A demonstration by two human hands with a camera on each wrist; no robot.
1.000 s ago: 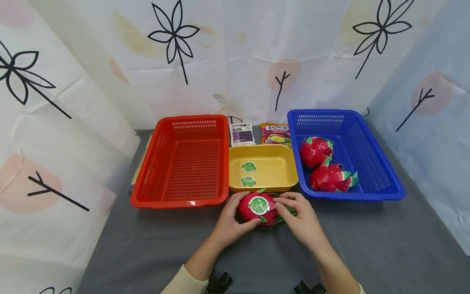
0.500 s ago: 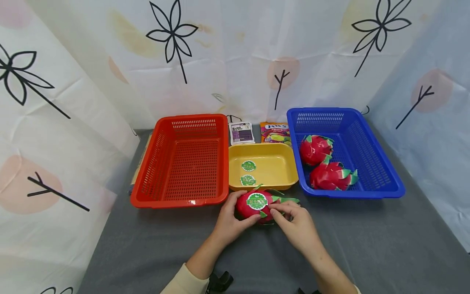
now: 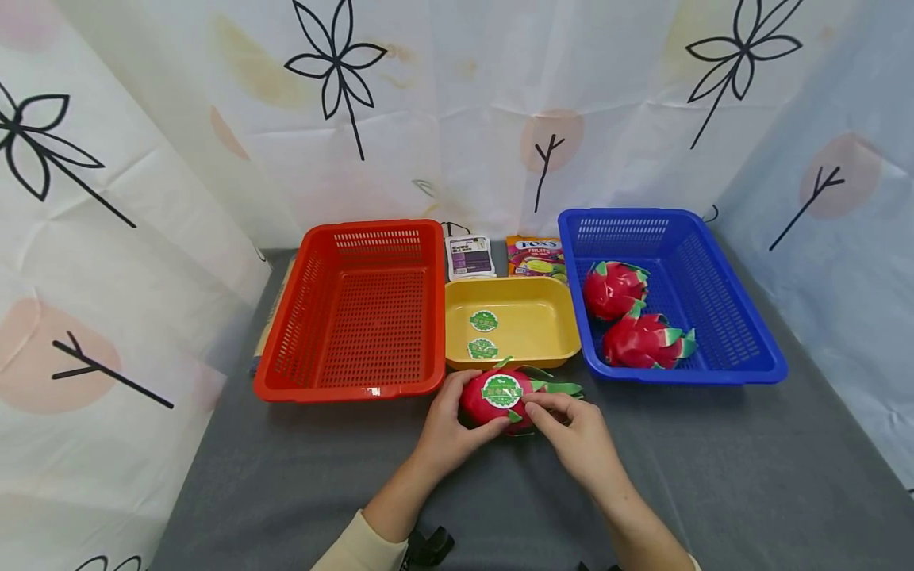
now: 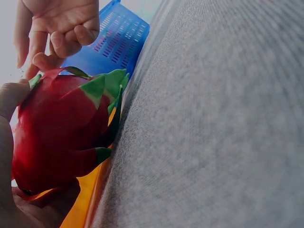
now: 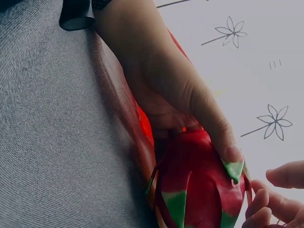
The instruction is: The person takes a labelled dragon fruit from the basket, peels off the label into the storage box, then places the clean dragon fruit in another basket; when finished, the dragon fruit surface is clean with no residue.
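Observation:
A red dragon fruit (image 3: 477,404) with green-tipped scales and a round green-and-white sticker (image 3: 502,392) sits in front of the yellow tray (image 3: 564,349). My left hand (image 3: 450,424) holds the fruit from its left side, thumb near and fingers at the far side, as the left wrist view of the fruit (image 4: 57,128) also shows. At the sticker's right edge, my right hand (image 3: 578,432) has thumb and index finger brought together, pinching a red scale of the fruit. Its other fingers are curled. Two more stickers (image 3: 483,321) lie in the tray.
An orange-red basket (image 3: 350,392) stands on the left. Two dragon fruits (image 3: 646,342) lie in the blue basket (image 3: 743,373) on the right. Behind the tray are a Fox's candy bag (image 3: 537,258) and a white packet with a purple label (image 3: 471,259). Patterned curtain surrounds the table.
My right hand has drawn back slightly from the far side of the fruit, uncovering its green leaf end. The left hand keeps its hold, and the fruit has turned slightly.

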